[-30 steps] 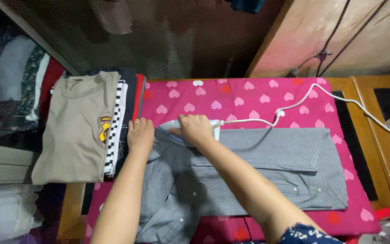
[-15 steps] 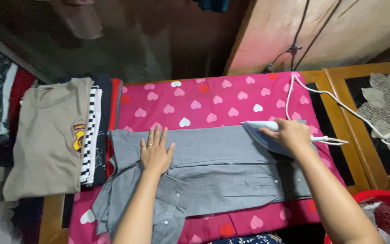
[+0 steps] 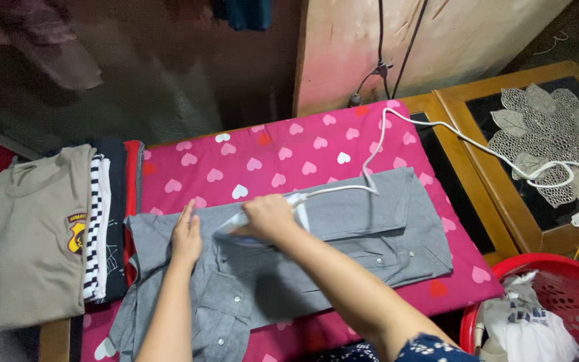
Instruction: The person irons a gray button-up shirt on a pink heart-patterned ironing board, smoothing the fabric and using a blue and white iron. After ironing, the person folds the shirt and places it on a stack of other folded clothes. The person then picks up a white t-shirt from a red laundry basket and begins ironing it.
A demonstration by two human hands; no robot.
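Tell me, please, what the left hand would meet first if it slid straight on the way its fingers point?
The left hand points up-frame across the grey shirt; past the shirt's edge it would probably meet only the pink heart-patterned cover.

A shirt (image 3: 343,241) lies spread across the middle of the padded surface (image 3: 289,154), with an iron (image 3: 263,218) resting on its left part and the iron's cord (image 3: 437,127) trailing off to the right. A stack of folded clothes (image 3: 48,234) sits at the surface's left end. A side table (image 3: 477,154) with a lace mat (image 3: 557,147) stands to the right, and a basket (image 3: 557,295) sits in front of it.
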